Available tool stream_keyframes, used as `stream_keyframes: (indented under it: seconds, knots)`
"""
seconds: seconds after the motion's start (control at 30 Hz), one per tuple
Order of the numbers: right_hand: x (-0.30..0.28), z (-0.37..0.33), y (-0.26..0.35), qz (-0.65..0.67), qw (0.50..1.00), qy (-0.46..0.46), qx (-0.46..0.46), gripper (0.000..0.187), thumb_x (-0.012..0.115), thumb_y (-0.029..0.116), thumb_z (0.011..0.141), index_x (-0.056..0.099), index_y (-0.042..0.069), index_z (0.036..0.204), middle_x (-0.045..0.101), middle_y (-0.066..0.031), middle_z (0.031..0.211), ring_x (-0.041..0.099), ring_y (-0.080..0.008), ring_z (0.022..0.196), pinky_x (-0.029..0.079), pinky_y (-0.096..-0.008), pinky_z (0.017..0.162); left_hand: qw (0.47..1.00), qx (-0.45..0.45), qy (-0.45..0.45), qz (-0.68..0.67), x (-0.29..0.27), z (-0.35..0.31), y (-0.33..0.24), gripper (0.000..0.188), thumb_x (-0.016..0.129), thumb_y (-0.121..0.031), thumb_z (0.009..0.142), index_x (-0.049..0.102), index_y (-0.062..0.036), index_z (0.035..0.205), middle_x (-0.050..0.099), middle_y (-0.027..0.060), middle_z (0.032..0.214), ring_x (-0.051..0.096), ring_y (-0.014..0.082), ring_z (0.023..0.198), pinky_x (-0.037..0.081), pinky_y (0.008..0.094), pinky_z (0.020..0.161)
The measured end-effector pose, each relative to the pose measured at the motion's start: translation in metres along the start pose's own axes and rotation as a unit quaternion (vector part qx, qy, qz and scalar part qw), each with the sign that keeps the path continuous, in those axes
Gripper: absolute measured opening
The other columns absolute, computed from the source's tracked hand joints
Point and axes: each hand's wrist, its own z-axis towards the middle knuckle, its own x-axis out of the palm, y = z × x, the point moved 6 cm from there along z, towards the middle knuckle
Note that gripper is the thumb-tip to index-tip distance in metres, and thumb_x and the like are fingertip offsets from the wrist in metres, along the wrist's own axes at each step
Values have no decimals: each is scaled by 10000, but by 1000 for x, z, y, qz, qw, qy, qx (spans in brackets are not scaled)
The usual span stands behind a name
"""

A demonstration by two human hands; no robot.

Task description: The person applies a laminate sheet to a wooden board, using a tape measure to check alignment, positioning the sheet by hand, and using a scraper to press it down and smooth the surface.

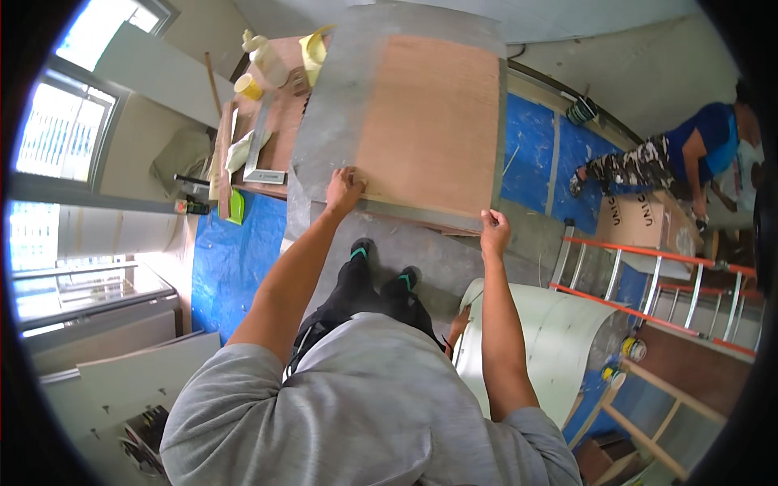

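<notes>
A flat tan wooden board [433, 121] lies on a larger grey sheet [336, 105], which shows along its left, far and near sides. My left hand [346, 192] is closed with curled fingers at the board's near left corner. Out at the near right corner, my right hand [495, 232] pinches the edge between thumb and fingers. Whether that pinch also takes in the grey sheet, I cannot tell. My feet stand on the floor just below the near edge.
Left of the board, a wooden worktop [279, 109] bears a bottle [266, 61], a yellow cup [248, 87] and a metal square [265, 176]. At right are an orange-railed ladder [616, 275], a cardboard box [644, 219] and a bending person [689, 154]. A curved white sheet [535, 324] stands near my right arm.
</notes>
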Motion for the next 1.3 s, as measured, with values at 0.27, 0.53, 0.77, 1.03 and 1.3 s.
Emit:
stream_keyframes:
  seconds: [0.27,0.53,0.77,1.03,1.3]
  knots:
    - [-3,16,-4,-8,995,100,28,307,772,215,849,671,-3,1041,678,-73,902,633,-162,738,516,-316,661,999,15,30,-21,-4,-7,0,509,710,-243,798,575,-70,1258,552,177,1226,600,402,1080,505,468,914]
    - [-7,38,70,-320,928,186,-43,495,814,188,783,599,18,1196,620,-137,1128,638,-269,933,535,-395,764,996,-26,80,-30,-7,-10,-3,538,701,-222,802,522,-66,1285,523,196,1210,569,431,1116,497,493,912]
    - [127,6,190,-332,857,259,-297,988,891,281,656,392,118,1493,337,-239,1543,352,-461,1393,395,-502,1103,987,-7,145,-64,-9,-3,4,633,724,-239,789,483,-47,1342,497,209,1230,562,434,1118,491,483,925]
    - [208,-27,226,-525,766,338,-151,1253,916,467,592,178,246,1581,137,-251,1617,226,-569,1419,407,-533,1101,962,27,217,-166,-21,8,21,653,749,-267,807,513,-21,1364,583,200,1204,593,352,1102,487,425,942]
    - [205,-23,221,-558,736,353,-153,1292,893,544,583,143,237,1588,104,-299,1605,241,-586,1403,420,-504,1096,898,-59,333,-282,-86,-32,23,480,691,-238,912,574,8,1308,677,157,1162,655,233,1036,517,354,901]
